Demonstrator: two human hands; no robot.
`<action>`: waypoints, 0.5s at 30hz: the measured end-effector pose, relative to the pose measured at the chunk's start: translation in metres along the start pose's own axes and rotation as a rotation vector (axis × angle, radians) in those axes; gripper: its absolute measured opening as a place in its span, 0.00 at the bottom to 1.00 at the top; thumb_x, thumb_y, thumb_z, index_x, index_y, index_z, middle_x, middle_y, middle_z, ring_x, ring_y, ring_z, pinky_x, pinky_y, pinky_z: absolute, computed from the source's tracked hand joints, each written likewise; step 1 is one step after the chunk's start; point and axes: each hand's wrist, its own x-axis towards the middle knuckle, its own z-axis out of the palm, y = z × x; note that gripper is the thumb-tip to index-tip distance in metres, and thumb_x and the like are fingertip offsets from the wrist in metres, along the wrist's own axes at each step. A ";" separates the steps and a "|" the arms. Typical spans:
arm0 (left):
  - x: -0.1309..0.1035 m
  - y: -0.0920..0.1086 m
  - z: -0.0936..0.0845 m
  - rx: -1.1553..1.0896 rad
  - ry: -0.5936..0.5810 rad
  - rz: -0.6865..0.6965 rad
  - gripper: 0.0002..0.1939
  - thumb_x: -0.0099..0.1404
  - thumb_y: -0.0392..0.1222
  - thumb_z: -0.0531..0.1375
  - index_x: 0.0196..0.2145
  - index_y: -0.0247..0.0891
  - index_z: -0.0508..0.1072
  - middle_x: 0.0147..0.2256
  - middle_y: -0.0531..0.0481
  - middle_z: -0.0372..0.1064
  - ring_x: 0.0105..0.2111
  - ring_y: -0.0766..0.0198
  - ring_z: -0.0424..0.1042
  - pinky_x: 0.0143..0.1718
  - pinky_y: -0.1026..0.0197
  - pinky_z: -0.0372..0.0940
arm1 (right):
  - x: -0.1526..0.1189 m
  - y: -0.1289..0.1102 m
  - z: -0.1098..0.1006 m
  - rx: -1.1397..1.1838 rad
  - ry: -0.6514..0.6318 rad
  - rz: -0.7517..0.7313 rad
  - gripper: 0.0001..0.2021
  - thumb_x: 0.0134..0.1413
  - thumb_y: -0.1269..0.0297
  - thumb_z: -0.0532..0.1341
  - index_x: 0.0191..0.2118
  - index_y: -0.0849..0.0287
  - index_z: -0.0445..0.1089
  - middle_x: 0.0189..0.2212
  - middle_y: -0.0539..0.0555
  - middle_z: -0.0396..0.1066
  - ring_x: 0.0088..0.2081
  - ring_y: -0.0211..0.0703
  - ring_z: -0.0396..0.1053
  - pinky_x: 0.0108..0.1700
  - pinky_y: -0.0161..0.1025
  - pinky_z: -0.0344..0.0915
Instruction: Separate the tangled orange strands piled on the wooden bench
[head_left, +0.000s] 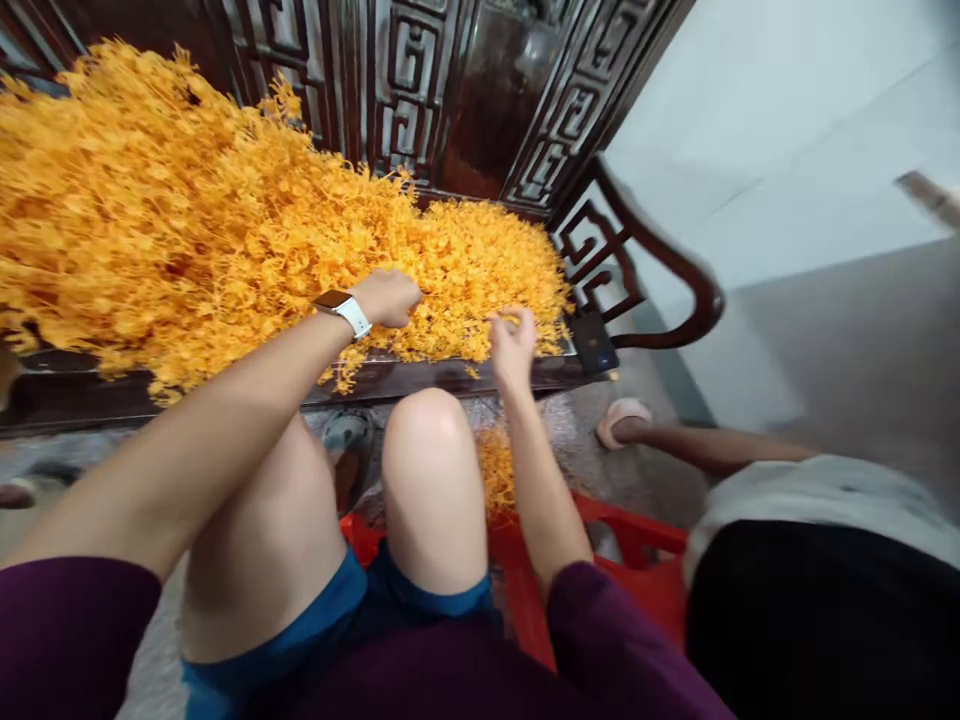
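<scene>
A large heap of yellow-orange artificial-looking flower sprigs (225, 220) covers most of a dark carved wooden bench seat. My left hand (388, 298), with a white-strapped watch (345, 308) on its wrist, is closed in a fist against the front of the heap; whatever its fingers grip is hidden. To its right, my right hand (514, 345) is raised at the seat's front edge. Its thumb and fingers curl together near a few small yellow blossoms, and anything between them is too small to name.
The bench's carved back (409, 80) rises behind the heap, and its curved armrest (675, 265) stands at right. A dark phone-like object (594, 343) lies on the seat end. More yellow bits (496, 470) are below, by a red plastic stool (525, 590). Another person (817, 600) sits close at right.
</scene>
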 end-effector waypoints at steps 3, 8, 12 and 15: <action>0.007 0.008 0.001 0.005 -0.062 -0.062 0.18 0.68 0.35 0.59 0.51 0.31 0.84 0.51 0.31 0.81 0.54 0.39 0.80 0.49 0.50 0.73 | 0.045 -0.007 0.050 -0.692 -0.350 -0.321 0.16 0.66 0.63 0.61 0.58 0.54 0.71 0.25 0.48 0.69 0.31 0.46 0.69 0.41 0.42 0.66; 0.020 0.007 0.011 -0.101 -0.087 -0.118 0.21 0.71 0.36 0.60 0.58 0.32 0.82 0.55 0.30 0.80 0.57 0.41 0.79 0.53 0.51 0.74 | 0.080 -0.004 0.089 -1.222 -0.546 -0.378 0.17 0.69 0.64 0.59 0.59 0.57 0.76 0.44 0.67 0.81 0.46 0.64 0.77 0.47 0.51 0.69; 0.029 0.000 0.021 -0.131 -0.063 -0.141 0.21 0.70 0.35 0.61 0.58 0.34 0.82 0.55 0.31 0.80 0.57 0.41 0.79 0.54 0.49 0.75 | 0.111 -0.009 0.090 -1.114 -0.474 -0.398 0.14 0.73 0.62 0.55 0.53 0.57 0.76 0.41 0.63 0.79 0.44 0.58 0.76 0.50 0.51 0.70; 0.034 -0.001 0.025 -0.156 -0.028 -0.195 0.22 0.72 0.35 0.58 0.61 0.32 0.79 0.56 0.29 0.79 0.57 0.40 0.79 0.54 0.47 0.74 | 0.146 -0.018 0.080 -0.783 -0.260 -0.468 0.09 0.73 0.60 0.57 0.45 0.56 0.72 0.32 0.55 0.72 0.38 0.50 0.72 0.49 0.52 0.70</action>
